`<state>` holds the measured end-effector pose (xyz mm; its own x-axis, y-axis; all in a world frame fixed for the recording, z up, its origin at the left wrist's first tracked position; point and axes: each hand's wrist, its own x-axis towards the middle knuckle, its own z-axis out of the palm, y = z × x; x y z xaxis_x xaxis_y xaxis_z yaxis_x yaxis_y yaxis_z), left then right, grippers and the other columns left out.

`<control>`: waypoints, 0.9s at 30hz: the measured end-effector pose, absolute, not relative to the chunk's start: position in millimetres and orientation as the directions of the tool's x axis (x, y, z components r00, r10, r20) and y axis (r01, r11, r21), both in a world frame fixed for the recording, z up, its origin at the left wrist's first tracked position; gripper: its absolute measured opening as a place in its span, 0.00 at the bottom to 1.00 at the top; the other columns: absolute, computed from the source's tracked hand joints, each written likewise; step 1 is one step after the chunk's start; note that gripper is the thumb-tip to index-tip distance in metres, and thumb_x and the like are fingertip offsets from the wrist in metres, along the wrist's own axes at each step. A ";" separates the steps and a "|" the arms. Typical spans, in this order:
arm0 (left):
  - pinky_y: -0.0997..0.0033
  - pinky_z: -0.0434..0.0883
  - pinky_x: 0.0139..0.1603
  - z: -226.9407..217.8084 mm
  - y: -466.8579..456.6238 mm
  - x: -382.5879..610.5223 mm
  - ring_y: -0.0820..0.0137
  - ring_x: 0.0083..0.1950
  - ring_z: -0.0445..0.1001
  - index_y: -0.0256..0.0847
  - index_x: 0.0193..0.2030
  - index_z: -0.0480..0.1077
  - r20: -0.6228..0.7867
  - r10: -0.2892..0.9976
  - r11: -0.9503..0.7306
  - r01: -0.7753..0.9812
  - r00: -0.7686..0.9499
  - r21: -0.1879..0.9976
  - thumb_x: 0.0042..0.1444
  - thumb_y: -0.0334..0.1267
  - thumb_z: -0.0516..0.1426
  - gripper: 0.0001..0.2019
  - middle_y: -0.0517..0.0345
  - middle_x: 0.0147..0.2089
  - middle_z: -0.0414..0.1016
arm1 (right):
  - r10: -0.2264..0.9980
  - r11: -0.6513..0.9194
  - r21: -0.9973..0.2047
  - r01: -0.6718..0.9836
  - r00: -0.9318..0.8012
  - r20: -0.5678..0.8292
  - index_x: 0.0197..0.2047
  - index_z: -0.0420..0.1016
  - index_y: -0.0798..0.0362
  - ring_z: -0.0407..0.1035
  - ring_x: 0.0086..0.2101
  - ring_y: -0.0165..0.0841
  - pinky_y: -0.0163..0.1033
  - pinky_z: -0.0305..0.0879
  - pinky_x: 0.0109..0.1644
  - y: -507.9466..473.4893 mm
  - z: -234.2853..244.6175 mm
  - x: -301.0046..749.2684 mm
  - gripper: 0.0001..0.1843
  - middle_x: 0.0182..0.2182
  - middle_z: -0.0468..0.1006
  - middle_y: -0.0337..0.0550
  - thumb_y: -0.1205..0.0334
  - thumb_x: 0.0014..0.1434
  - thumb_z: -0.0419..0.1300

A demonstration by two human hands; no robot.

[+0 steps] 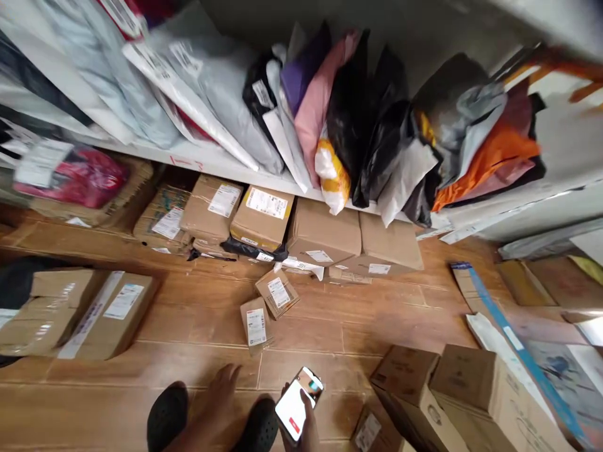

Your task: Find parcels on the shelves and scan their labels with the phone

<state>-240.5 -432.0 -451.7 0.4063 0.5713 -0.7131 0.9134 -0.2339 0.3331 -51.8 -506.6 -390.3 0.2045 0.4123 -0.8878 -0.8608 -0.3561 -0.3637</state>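
Note:
My right hand (308, 425) is closed around a smartphone (288, 411), with the thumb lying over its lit screen. A camera picture and a red button show on the screen. My left hand (221, 386) hangs low over the floor between my dark clogs, its fingers stretched out and nothing in them; it is a little blurred. Just ahead of it, two small labelled cardboard boxes lie on the wooden floor: one nearer box (257, 325) and one farther box (277, 293), close together.
Bagged parcels in several colours lean along a white shelf (226, 164). Beneath it stands a row of labelled cartons (325, 229). A large taped carton (113, 314) lies at left. More cartons (464, 376) stand at lower right, near a long blue-edged flat piece (513, 339).

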 end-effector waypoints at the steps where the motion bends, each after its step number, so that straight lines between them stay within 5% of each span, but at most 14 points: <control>1: 0.54 0.54 0.71 -472.1 -420.5 -222.0 0.50 0.73 0.51 0.35 0.71 0.51 -0.698 0.575 -0.252 0.904 0.426 0.344 0.43 0.40 0.60 0.46 0.38 0.73 0.49 | 0.404 -0.324 -0.364 -0.873 0.220 -0.888 0.33 0.80 0.52 0.80 0.37 0.51 0.53 0.77 0.41 -500.9 -409.6 -48.1 0.28 0.28 0.85 0.44 0.46 0.30 0.77; 5: 0.46 0.41 0.73 -537.5 -376.7 -151.5 0.51 0.76 0.37 0.40 0.73 0.43 -0.604 0.514 -0.403 0.794 0.608 0.456 0.41 0.48 0.64 0.54 0.44 0.76 0.35 | 0.429 -0.205 -0.398 -0.894 0.283 -0.858 0.35 0.80 0.52 0.80 0.35 0.44 0.50 0.76 0.45 -477.3 -474.1 -22.8 0.27 0.31 0.86 0.42 0.49 0.31 0.78; 9: 0.39 0.30 0.72 -584.7 -350.9 -101.4 0.48 0.75 0.25 0.33 0.73 0.38 -0.544 0.460 -0.533 0.709 0.701 0.462 0.44 0.46 0.64 0.55 0.39 0.74 0.26 | 0.489 -0.117 -0.454 -0.884 0.346 -0.801 0.38 0.80 0.53 0.80 0.37 0.38 0.45 0.74 0.48 -457.0 -524.8 10.9 0.26 0.35 0.87 0.44 0.51 0.35 0.77; 13: 0.35 0.25 0.70 -615.2 -343.1 -85.7 0.43 0.73 0.19 0.30 0.72 0.48 -0.501 0.441 -0.647 0.650 0.745 0.398 0.49 0.49 0.60 0.47 0.36 0.73 0.22 | 0.547 -0.122 -0.477 -0.870 0.342 -0.764 0.39 0.82 0.56 0.80 0.36 0.39 0.45 0.75 0.45 -443.7 -567.3 38.2 0.27 0.37 0.86 0.49 0.52 0.36 0.77; 18: 0.39 0.30 0.72 -629.1 -328.3 -99.4 0.41 0.74 0.26 0.22 0.68 0.54 -0.438 0.351 -0.814 0.501 0.828 0.295 0.47 0.61 0.56 0.50 0.32 0.73 0.25 | 0.587 -0.164 -0.494 -0.854 0.318 -0.745 0.38 0.82 0.60 0.80 0.34 0.40 0.46 0.75 0.44 -434.3 -592.2 45.4 0.26 0.35 0.86 0.53 0.56 0.35 0.78; 23: 0.46 0.33 0.74 -628.7 -300.0 -126.9 0.49 0.75 0.38 0.29 0.54 0.74 -0.364 0.210 -0.892 0.330 0.908 0.309 0.51 0.51 0.56 0.30 0.37 0.73 0.43 | 0.607 -0.211 -0.493 -0.844 0.281 -0.743 0.38 0.83 0.57 0.80 0.34 0.38 0.42 0.74 0.44 -439.6 -589.3 25.7 0.30 0.35 0.86 0.49 0.49 0.32 0.77; 27: 0.51 0.35 0.75 -620.6 -281.9 -155.1 0.51 0.74 0.46 0.26 0.55 0.73 -0.325 0.132 -0.871 0.266 0.936 0.414 0.49 0.45 0.60 0.28 0.35 0.71 0.52 | 0.623 -0.333 -0.490 -0.806 0.202 -0.756 0.41 0.81 0.60 0.80 0.34 0.42 0.44 0.73 0.45 -448.5 -591.7 19.5 0.35 0.35 0.86 0.53 0.46 0.32 0.76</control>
<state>-155.1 -281.9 -620.6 0.9365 0.1324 -0.3248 0.2665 -0.8706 0.4135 19.5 -448.5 -591.7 0.2021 0.6231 -0.7555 -0.8056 -0.3329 -0.4900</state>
